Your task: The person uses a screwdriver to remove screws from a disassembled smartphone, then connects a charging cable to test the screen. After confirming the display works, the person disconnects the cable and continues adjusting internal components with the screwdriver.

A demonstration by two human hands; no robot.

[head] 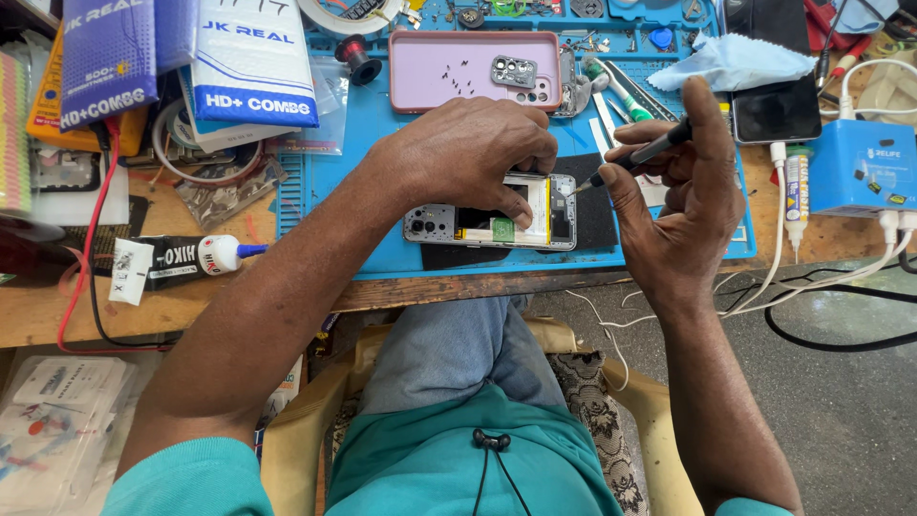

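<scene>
On the blue work mat, an opened smartphone with its back cover off is pinned flat under the left hand, fingertips pressed on its frame. A thin dark screwdriver is pinched in the right hand, tip at the phone's right end; the driver is best kept upright and pressure light, so tiny screws are not stripped.

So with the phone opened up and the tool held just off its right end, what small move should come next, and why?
Probably bring the screwdriver tip onto the opened phone. The right hand holds it just off the phone's right edge, while the left hand presses the phone against the blue mat.
</scene>
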